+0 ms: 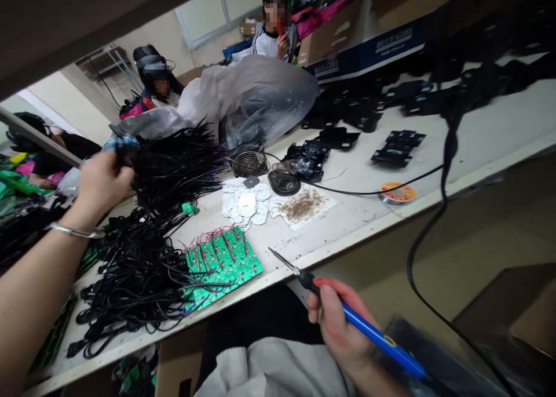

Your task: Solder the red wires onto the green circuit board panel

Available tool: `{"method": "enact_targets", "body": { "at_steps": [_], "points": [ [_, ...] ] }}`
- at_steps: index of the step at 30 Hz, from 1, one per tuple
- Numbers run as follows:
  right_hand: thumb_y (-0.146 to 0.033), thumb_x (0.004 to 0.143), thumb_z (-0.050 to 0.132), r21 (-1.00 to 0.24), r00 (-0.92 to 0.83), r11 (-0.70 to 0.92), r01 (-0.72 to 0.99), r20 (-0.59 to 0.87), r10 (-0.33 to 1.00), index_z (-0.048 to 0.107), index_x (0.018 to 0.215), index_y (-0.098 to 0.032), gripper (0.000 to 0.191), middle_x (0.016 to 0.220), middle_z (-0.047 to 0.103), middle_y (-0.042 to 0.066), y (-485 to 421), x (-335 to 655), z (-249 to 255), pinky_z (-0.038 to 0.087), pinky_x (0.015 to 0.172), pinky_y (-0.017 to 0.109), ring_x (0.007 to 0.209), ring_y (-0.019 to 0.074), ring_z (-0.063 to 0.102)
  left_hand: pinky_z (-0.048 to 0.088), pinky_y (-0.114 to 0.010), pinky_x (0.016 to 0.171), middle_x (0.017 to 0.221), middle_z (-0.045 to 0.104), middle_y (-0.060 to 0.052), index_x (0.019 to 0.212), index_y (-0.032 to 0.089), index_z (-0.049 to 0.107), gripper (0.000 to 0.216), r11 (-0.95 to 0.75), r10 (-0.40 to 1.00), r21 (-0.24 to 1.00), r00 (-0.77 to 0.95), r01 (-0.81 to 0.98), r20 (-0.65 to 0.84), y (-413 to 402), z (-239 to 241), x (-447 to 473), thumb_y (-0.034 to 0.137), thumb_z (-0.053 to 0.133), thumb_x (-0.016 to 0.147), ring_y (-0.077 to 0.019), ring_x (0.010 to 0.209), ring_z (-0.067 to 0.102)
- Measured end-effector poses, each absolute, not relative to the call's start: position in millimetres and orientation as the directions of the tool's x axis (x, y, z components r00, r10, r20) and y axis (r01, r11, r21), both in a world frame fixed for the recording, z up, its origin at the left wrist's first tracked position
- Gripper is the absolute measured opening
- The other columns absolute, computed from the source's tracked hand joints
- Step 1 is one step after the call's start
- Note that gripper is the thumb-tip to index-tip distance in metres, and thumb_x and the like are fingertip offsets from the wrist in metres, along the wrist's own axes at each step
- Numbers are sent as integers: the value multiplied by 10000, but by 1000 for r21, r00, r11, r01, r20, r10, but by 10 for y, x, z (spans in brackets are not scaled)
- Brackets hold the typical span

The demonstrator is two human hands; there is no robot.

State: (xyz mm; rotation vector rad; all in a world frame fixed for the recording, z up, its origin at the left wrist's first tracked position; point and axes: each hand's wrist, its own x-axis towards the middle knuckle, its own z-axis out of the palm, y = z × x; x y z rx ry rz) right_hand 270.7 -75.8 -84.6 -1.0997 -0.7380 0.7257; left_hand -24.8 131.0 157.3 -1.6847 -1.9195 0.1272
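Note:
My right hand (pixel 341 321) is wrapped round the blue handle of a soldering iron (pixel 377 336), its bare tip pointing up and left over the table edge. Left of the tip lies a green circuit board panel (pixel 228 263) with thin red and black wires standing from it. My left hand (pixel 104 179) is closed at the near end of a bundle of black cables (pixel 178 159); a dark strand shows at its fingers, apparently a black cable, though the grip is partly hidden. A second tangled cable pile (pixel 130 275) partly overlaps the panel's left side.
Behind the panel are a small green board (pixel 189 208), white round pieces (pixel 247 204), brown grains on paper (pixel 304 206), a fan guard (pixel 249 164) and a solder spool (pixel 397 192). Black housings (pixel 397 149) stand further back. A thick cable (pixel 447 153) hangs at right. Several people sit beyond.

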Motion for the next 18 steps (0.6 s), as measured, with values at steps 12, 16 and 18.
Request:
{"method": "enact_targets", "body": {
  "at_steps": [12, 16, 18],
  "points": [
    [-453, 854, 659, -940, 573, 303, -158, 163, 803, 656, 797, -183, 276, 475, 594, -39, -797, 2661, -720, 426, 294, 171, 296, 89, 508, 480, -383, 824, 1146, 591, -187, 1209, 21, 481, 496, 76, 971, -386, 19, 919, 238, 1316, 1258, -549, 337, 163, 995, -294, 1002, 591],
    [-468, 843, 667, -947, 583, 276, -162, 133, 802, 653, 791, -175, 298, 468, 592, -38, -787, 2662, -713, 417, 285, 173, 287, 90, 500, 459, -314, 893, 1171, 608, -89, 1227, 109, 501, 401, 41, 962, -320, 49, 947, 269, 1351, 1286, -622, 341, 280, 986, -225, 1040, 569],
    [-454, 850, 662, -943, 571, 293, -160, 153, 806, 654, 802, -176, 282, 476, 595, -39, -768, 2647, -710, 422, 292, 175, 291, 89, 501, 450, -296, 905, 1162, 608, -91, 1232, 92, 490, 395, 87, 933, -277, 19, 957, 359, 1311, 1373, -615, 291, 254, 986, -201, 1045, 556]
  ]
}}
